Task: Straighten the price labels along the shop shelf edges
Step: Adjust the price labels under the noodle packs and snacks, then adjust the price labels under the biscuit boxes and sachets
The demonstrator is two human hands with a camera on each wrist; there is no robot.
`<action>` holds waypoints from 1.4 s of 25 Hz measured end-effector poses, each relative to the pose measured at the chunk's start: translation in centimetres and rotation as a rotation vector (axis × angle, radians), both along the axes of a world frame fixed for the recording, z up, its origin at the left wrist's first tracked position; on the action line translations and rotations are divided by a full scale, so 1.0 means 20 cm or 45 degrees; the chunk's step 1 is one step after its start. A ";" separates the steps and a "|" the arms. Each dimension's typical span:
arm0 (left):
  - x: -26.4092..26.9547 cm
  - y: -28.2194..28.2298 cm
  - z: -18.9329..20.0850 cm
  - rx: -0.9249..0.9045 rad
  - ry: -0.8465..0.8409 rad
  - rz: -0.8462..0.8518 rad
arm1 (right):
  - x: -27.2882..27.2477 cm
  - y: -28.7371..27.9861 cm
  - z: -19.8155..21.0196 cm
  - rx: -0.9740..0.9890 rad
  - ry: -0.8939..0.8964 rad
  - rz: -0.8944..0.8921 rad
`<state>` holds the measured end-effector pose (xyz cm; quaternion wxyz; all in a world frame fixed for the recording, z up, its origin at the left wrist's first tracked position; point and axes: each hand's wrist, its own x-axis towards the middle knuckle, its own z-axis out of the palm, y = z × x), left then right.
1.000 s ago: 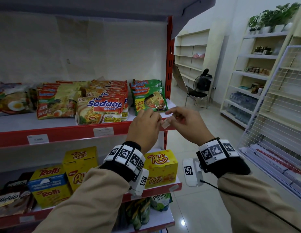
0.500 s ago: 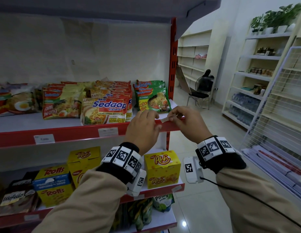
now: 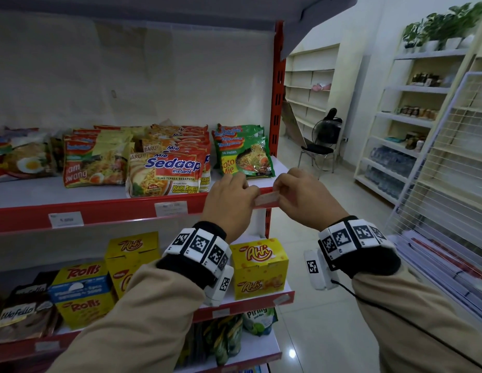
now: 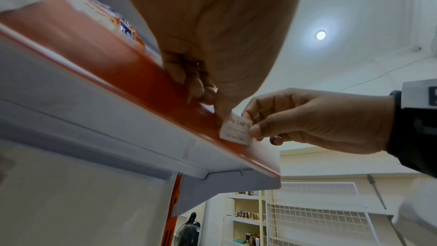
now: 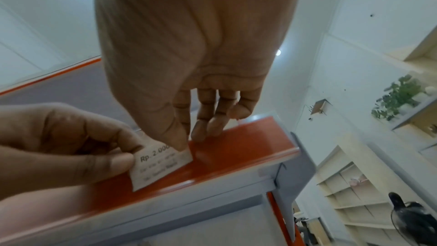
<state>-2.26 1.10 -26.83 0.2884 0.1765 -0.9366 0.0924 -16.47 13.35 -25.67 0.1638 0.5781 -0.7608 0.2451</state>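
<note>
Small shop with a tiled floor and a red-and-grey shelf unit point(image 3: 99, 211) up close. Going left to right on the upper shelf: egg-picture noodle packs point(image 3: 21, 160), a stack of Mie Sedaap noodles point(image 3: 167, 170), then green Soto Mie packs point(image 3: 242, 152) at the end. Two white price tags point(image 3: 66, 219) sit flat in the red edge strip point(image 3: 121, 211) under them. Lower shelf has Wafello, Rolls boxes point(image 3: 83, 289) and yellow Ahh boxes point(image 3: 258, 267).

At the right end of that red strip, the left hand point(image 3: 229, 203) pinches the left edge of a price label point(image 3: 266, 197) reading "Rp. 2.000", thumb and fingers curled on it. The right hand point(image 3: 304, 197) pinches the other edge. The label lies against the strip, tilted, not level.

Further right: a black chair with a fan point(image 3: 326, 133), cream shelving point(image 3: 309, 84), a white wire rack point(image 3: 455, 170), and potted plants point(image 3: 444, 25) up top.
</note>
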 end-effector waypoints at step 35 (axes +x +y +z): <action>0.23 0.06 -0.28 0.003 -0.060 0.012 | 0.21 0.11 -0.37 -0.263 -0.009 -0.303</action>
